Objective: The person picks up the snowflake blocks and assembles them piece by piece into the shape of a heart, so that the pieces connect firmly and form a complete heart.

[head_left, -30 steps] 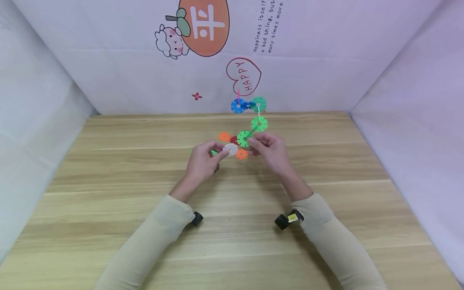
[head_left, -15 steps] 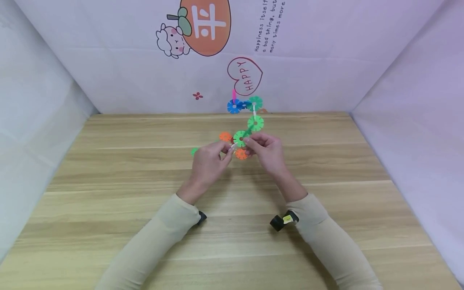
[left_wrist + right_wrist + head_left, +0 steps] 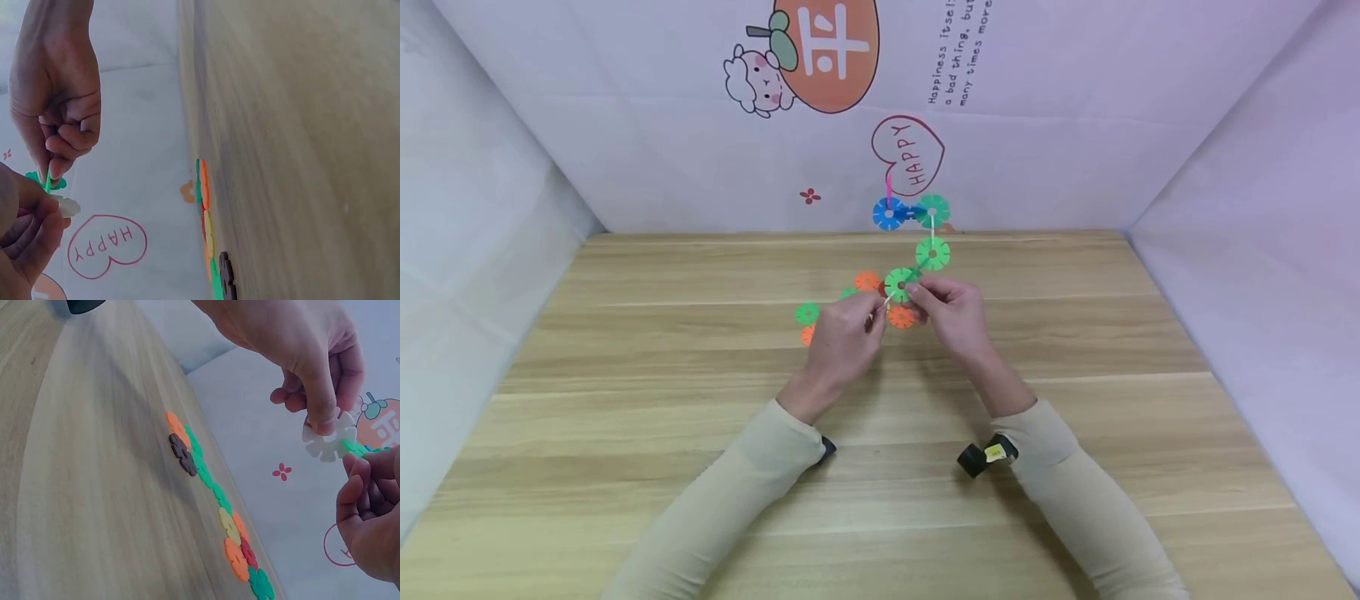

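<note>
My left hand (image 3: 848, 337) pinches a white notched interlocking disc (image 3: 319, 445) between thumb and fingers. Edge-on in the head view, that disc meets the rim of a green interlocking disc (image 3: 898, 282). My right hand (image 3: 955, 321) pinches this green disc, the near end of a raised chain. From there the chain runs through another green disc (image 3: 932, 253), an edge-on white piece, a teal disc (image 3: 932, 210) and blue discs (image 3: 888, 214) to an upright pink piece (image 3: 889, 190). Whether the white disc's slot is engaged with the green one, I cannot tell.
Loose discs lie flat on the wooden table (image 3: 880, 500) beneath the hands: orange (image 3: 867, 281), green (image 3: 807, 313), red (image 3: 248, 554), yellow (image 3: 229, 525) and dark brown (image 3: 182, 454). A white printed backdrop (image 3: 1037, 167) rises behind the table's far edge.
My left hand has moved right and turned the white disc from face-up to edge-on, bringing it against the green disc. The chain has shifted slightly; my right hand keeps its pinch.
</note>
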